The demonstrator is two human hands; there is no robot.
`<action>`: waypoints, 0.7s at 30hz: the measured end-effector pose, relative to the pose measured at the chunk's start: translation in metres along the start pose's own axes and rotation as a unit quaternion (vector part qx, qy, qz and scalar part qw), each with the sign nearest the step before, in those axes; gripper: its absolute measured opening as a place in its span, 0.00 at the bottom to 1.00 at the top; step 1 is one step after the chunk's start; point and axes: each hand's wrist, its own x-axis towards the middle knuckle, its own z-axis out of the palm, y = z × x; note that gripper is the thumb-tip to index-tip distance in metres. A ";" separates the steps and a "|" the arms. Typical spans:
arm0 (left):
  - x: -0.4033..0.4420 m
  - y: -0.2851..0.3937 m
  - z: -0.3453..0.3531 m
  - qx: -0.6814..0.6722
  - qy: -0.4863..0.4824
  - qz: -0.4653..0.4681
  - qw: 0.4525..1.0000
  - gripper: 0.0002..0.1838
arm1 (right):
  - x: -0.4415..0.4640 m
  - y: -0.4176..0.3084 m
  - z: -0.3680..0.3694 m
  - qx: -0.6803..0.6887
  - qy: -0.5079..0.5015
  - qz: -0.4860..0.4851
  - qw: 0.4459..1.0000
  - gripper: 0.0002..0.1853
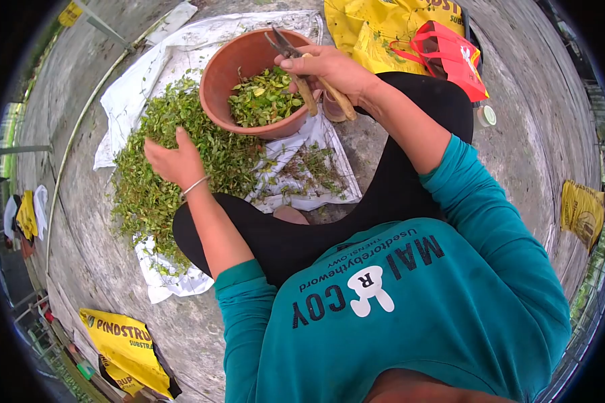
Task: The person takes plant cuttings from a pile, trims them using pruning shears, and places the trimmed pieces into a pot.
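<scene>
My right hand is closed around a pair of pruning shears with worn tan handles, held over the right rim of a brown plastic tub. The shears' dark blades point up and away from me. Inside the tub lie cut green and yellowish leafy sprigs. Above a big heap of leafy cuttings, my left hand is open, with its thumb apart from the fingers and nothing seen in it. Whether it touches the leaves I cannot tell. A bracelet circles that wrist.
A white sheet lies under the heap and tub on grey ground. Yellow substrate bags and a red bag lie at the upper right. Another yellow bag is at the lower left. A small jar stands beside my right knee.
</scene>
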 end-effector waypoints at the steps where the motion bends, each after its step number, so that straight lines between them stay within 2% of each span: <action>1: -0.002 -0.007 0.006 0.094 0.079 0.094 0.988 0.24 | 0.000 0.001 0.001 -0.001 -0.006 -0.004 1.000 0.20; 2: -0.003 0.010 -0.007 -0.074 -0.056 0.037 0.995 0.23 | -0.001 0.001 0.002 0.000 -0.007 -0.005 1.000 0.20; 3: -0.006 0.032 -0.024 -0.239 -0.188 -0.021 0.952 0.23 | -0.003 0.002 0.005 -0.009 -0.019 -0.004 1.000 0.20; 4: -0.012 0.041 -0.030 -0.238 -0.188 -0.020 0.953 0.23 | -0.005 0.003 0.007 -0.019 -0.030 -0.004 0.999 0.21; 5: -0.018 0.049 -0.034 -0.349 -0.345 -0.071 0.869 0.21 | -0.006 0.003 0.008 -0.031 -0.040 -0.003 0.999 0.21; 6: -0.023 0.054 -0.036 -0.444 -0.485 -0.120 0.744 0.19 | -0.007 0.003 0.008 -0.044 -0.051 -0.001 0.998 0.21; 8: -0.035 0.061 -0.026 -0.501 -0.537 -0.117 0.669 0.18 | -0.005 0.005 0.006 -0.050 -0.056 0.002 0.997 0.21; 9: -0.036 0.060 -0.025 -0.501 -0.537 -0.117 0.669 0.18 | -0.004 0.006 0.004 -0.053 -0.060 0.001 0.997 0.21; 11: -0.039 0.057 -0.023 -0.499 -0.649 -0.143 0.556 0.17 | -0.002 0.008 0.002 -0.060 -0.067 0.002 0.996 0.21; 17: -0.042 0.051 -0.016 -0.509 -0.649 -0.158 0.542 0.15 | -0.001 0.006 0.007 -0.074 -0.060 -0.017 0.995 0.20; 21: -0.042 0.045 -0.008 -0.314 -0.519 -0.130 0.784 0.14 | -0.004 0.000 0.008 -0.319 -0.004 -0.089 0.944 0.20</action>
